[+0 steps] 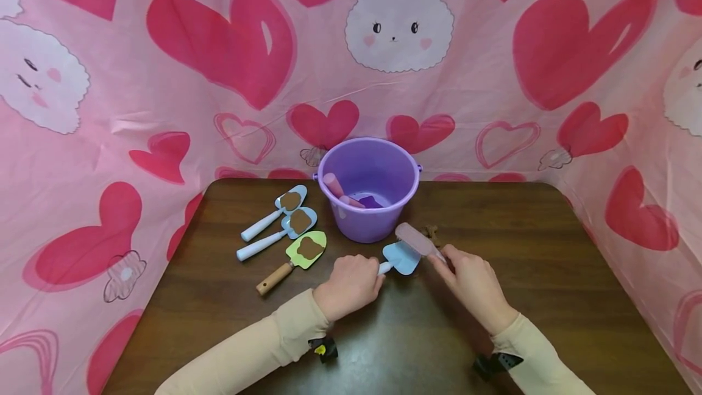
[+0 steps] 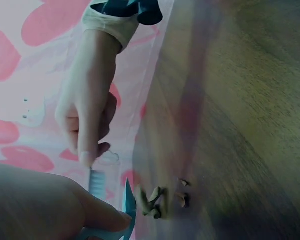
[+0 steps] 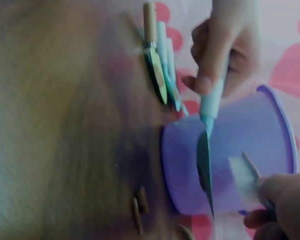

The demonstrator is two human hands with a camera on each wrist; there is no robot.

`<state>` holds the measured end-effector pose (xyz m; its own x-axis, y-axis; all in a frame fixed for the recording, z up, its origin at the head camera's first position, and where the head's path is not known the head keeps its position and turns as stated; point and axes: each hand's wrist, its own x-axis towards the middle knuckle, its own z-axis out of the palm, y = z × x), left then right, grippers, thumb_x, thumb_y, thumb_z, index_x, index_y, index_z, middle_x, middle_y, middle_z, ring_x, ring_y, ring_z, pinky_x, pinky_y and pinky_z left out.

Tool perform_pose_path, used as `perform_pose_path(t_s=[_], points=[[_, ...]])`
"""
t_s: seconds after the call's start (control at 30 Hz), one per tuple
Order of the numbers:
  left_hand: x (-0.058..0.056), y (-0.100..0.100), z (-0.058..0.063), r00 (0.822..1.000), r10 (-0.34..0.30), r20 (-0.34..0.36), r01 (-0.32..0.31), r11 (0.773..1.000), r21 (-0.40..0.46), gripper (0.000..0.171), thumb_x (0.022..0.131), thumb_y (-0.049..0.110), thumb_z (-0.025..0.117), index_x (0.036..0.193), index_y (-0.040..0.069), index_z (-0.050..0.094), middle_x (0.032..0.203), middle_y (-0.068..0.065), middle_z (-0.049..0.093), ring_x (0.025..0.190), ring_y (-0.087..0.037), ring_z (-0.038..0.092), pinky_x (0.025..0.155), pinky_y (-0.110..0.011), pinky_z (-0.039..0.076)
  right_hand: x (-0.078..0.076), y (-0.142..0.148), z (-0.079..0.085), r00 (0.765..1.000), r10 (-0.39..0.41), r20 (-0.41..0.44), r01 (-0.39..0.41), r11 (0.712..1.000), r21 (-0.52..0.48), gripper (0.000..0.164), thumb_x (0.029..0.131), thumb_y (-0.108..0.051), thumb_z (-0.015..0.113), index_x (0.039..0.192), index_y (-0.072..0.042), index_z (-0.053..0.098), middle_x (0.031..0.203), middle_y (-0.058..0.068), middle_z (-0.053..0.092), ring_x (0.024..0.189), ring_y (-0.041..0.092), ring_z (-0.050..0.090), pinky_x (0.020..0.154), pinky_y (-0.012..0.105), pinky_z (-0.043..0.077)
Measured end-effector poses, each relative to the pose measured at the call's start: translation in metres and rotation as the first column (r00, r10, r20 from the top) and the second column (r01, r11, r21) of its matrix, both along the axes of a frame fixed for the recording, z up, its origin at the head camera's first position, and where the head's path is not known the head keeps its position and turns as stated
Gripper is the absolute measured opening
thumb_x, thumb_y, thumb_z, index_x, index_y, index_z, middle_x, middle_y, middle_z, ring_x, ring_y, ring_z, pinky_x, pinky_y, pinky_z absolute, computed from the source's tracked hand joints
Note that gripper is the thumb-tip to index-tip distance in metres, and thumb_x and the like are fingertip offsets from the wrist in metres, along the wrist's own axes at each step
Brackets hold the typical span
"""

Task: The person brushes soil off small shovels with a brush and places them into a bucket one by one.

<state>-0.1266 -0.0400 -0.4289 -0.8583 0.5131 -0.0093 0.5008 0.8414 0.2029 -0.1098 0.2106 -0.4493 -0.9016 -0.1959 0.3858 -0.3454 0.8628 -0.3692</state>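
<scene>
My left hand [image 1: 351,285] grips the handle of a light blue toy trowel [image 1: 402,258], its blade held over the table in front of the bucket. The blade's upper face looks plain from the head view; a dark brown patch shows on its underside in the right wrist view. My right hand [image 1: 477,282] pinches a pale pink brush [image 1: 415,238], whose head overlaps the trowel blade from above in the head view. White bristles [image 2: 96,183] show in the left wrist view. Several brown pieces [image 2: 152,202] lie on the table below, partly behind the brush in the head view.
A purple bucket [image 1: 362,224] stands at the table's back, with pink handles [image 1: 334,185] and a dark purple piece inside. To its left lie two light blue trowels [image 1: 269,224] and a green trowel [image 1: 290,264] with a wooden handle, each with a brown patch. Pink printed cloth surrounds the table.
</scene>
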Motion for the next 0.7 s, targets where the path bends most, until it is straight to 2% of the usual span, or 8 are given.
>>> perform_pose_path(t_s=[0.13,0.43,0.63,0.7], points=[[0.0,0.0,0.001,1.0,0.004,0.013,-0.004,1.0,0.005,0.029,0.098,0.031,0.071,0.081,0.008,0.065,0.06,0.0,0.05,0.05,-0.017,0.048,0.045,-0.031,0.038,0.004,-0.004,-0.004,0.999,0.042,0.025,-0.042,0.999,0.021,0.028,0.092,-0.023,0.08,0.079,-0.018,0.056,0.061,-0.011,0.036,0.053,0.007,0.036,0.049,0.026,0.031],[0.003,-0.003,0.005,1.0,-0.022,0.015,0.021,1.0,0.013,0.028,0.098,0.031,0.071,0.084,0.008,0.066,0.06,0.001,0.049,0.049,-0.015,0.046,0.044,-0.03,0.037,0.006,0.004,-0.005,0.997,-0.039,0.063,0.039,0.999,0.013,0.026,0.094,-0.025,0.078,0.083,-0.014,0.057,0.059,-0.007,0.036,0.052,0.01,0.036,0.048,0.029,0.03],[0.003,-0.006,0.005,0.997,-0.015,-0.078,0.017,1.0,0.022,0.029,0.097,0.031,0.072,0.08,0.009,0.064,0.059,0.001,0.05,0.049,-0.016,0.049,0.042,-0.03,0.036,0.006,0.01,-0.002,0.996,-0.049,0.079,0.051,0.999,-0.02,0.025,0.095,-0.023,0.076,0.101,-0.009,0.056,0.062,-0.006,0.042,0.052,0.011,0.039,0.047,0.031,0.033],[0.003,-0.006,0.005,0.995,-0.013,-0.1,0.016,0.999,0.029,0.03,0.096,0.031,0.072,0.078,0.009,0.063,0.058,0.001,0.05,0.048,-0.017,0.049,0.041,-0.031,0.036,0.005,0.012,-0.001,0.995,-0.067,0.072,0.068,0.998,-0.006,0.019,0.098,-0.018,0.072,0.1,-0.008,0.055,0.062,-0.003,0.043,0.052,0.014,0.041,0.048,0.033,0.035]])
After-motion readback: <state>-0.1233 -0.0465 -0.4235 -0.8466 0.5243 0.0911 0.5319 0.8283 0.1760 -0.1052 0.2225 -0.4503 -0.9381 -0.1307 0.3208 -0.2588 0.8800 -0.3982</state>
